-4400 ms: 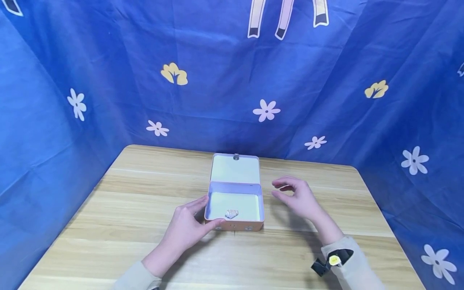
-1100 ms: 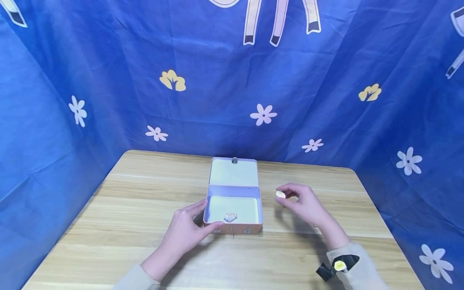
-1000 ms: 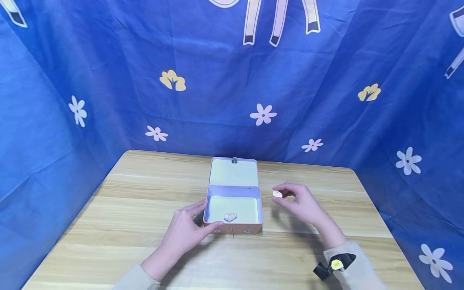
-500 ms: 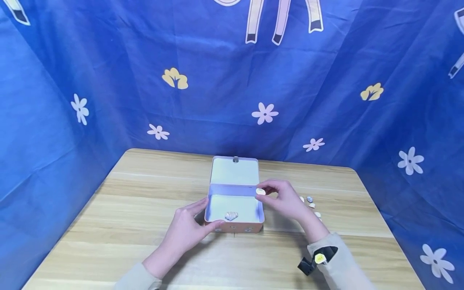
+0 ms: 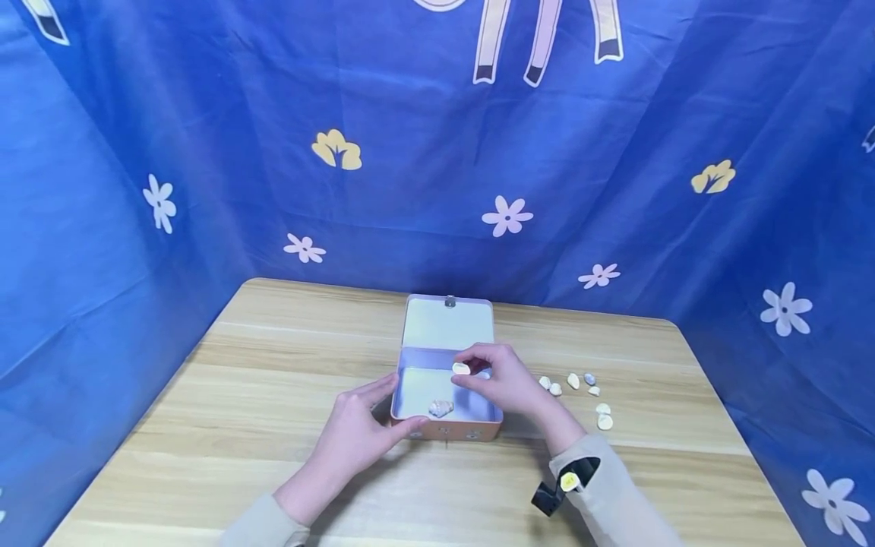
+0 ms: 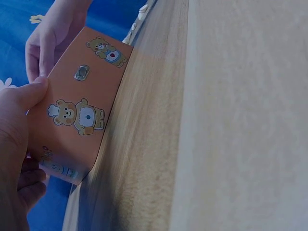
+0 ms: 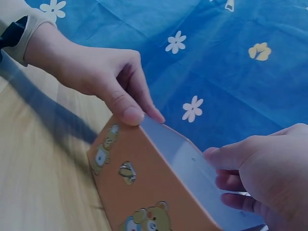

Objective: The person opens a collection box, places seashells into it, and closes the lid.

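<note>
A small orange tin box (image 5: 492,431) with a white inside and bear pictures outside sits on the table, its lid (image 5: 447,323) folded back. My left hand (image 5: 355,425) grips the box at its near left corner, thumb on the front rim and fingers along the left side. Inside, near the front wall, lies a spiral seashell (image 5: 440,409). Above the box's interior my right hand (image 5: 506,384) pinches a small white seashell (image 5: 461,369) between thumb and fingers. In the right wrist view the right hand (image 7: 274,173) reaches over the rim, hiding most of that shell.
Several loose seashells (image 5: 573,381) lie on the wooden table (image 5: 287,365) to the right of the box, most of them white and one bluish (image 5: 589,378). A blue patterned curtain (image 5: 410,190) hangs behind and at both sides of the table.
My right hand has picked up a white seashell from the right and carried it left over the box, uncovering the loose shells. The left hand has kept its grip on the box.
</note>
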